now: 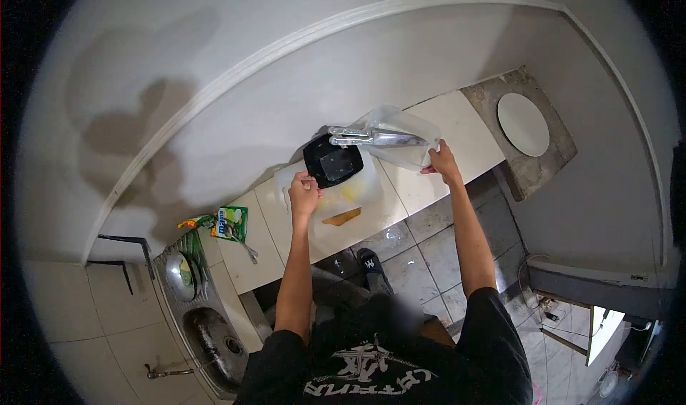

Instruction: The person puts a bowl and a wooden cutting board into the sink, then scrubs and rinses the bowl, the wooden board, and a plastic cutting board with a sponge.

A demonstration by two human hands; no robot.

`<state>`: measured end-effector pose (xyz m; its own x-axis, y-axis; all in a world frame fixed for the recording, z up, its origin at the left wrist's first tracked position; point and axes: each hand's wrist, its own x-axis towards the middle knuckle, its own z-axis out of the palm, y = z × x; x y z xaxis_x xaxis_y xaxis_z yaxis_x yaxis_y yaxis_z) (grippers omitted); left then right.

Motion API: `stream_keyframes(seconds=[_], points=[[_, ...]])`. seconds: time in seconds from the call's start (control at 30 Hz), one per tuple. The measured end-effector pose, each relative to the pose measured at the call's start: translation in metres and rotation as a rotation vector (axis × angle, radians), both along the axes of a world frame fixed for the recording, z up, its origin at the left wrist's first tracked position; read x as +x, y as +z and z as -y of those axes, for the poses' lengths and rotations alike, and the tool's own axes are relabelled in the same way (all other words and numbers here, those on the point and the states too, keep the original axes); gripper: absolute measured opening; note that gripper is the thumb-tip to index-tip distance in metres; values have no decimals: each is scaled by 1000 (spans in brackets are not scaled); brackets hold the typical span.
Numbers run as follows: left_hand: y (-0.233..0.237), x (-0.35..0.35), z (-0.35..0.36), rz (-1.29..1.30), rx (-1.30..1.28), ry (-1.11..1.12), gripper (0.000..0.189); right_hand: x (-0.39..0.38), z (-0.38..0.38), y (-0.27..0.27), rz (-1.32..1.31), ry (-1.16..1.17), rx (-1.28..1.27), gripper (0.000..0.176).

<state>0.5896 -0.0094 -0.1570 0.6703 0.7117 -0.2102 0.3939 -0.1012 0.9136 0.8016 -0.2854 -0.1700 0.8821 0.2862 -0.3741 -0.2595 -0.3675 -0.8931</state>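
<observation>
Hands work at the middle of a white surface (pixel 457 123) along the wall. Left hand (pixel 304 193) has its grip closed, fingers pinched at the near corner of a black square pan (pixel 333 163); whether it has hold of the pan's rim or the white board (pixel 357 191) beneath, I cannot tell. Right hand (pixel 443 161) closes its grip on the near rim of a clear tub (pixel 404 133), tilted just beside the pan towards the back edge. A metal handle (pixel 371 138) runs from the pan across the tub. A brown piece (pixel 341 217) lies on the board near the front edge. A green packet (pixel 232 223) lies at the left end by the sink (pixel 207 333); a white disc (pixel 523 123) sits on a grey slab (pixel 550 155) at the right end.
</observation>
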Motion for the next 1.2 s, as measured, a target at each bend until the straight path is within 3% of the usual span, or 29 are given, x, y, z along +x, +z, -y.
stream_keyframes(seconds=[0.17, 0.2, 0.23, 0.3, 0.37, 0.47, 0.57, 0.67, 0.77, 0.83, 0.97, 1.03, 1.07, 1.13, 1.2], points=[[2, -12, -6, -28, 129, -14, 26, 0, 2, -6, -22, -23, 109, 52], [-1, -16, -9, -107, 282, -43, 28, -6, 2, -1, -25, -22, 105, 52], [1, -18, -11, -183, 436, -73, 32, -17, 0, 12, 109, -95, -16, 46], [8, -25, -9, -203, 422, -53, 35, -32, 2, 14, 245, -164, -135, 42], [12, -29, -9, -223, 405, -26, 39, -47, 11, -2, 554, -347, -277, 31], [10, -32, -11, -218, 401, -35, 41, -96, -3, -20, 634, -176, -328, 15], [-1, -25, -14, -168, 402, -55, 41, -119, -29, -30, 436, 63, -115, 17], [-21, -21, -25, -214, 384, -138, 36, -115, -56, -49, 664, 138, -262, 22], [-22, -31, -20, -185, 357, -161, 32, -104, -73, -60, 519, 198, -188, 26], [-13, -43, -14, -53, -59, -4, 28, -103, -82, -59, 522, 219, -209, 26], [-10, -84, -23, 78, 107, -152, 31, -100, -92, -71, 460, 206, -266, 30], [10, -100, -15, 95, -95, 66, 28, -98, -93, -62, 425, 215, -243, 31], [18, -109, -13, 94, -97, 71, 28, -99, -92, -57, 384, 212, -223, 32], [29, -129, -13, 285, -350, 233, 30, -100, -94, -53, 379, 222, -227, 32], [22, -147, -24, 312, -365, 187, 29, -103, -95, -53, 380, 222, -310, 31]])
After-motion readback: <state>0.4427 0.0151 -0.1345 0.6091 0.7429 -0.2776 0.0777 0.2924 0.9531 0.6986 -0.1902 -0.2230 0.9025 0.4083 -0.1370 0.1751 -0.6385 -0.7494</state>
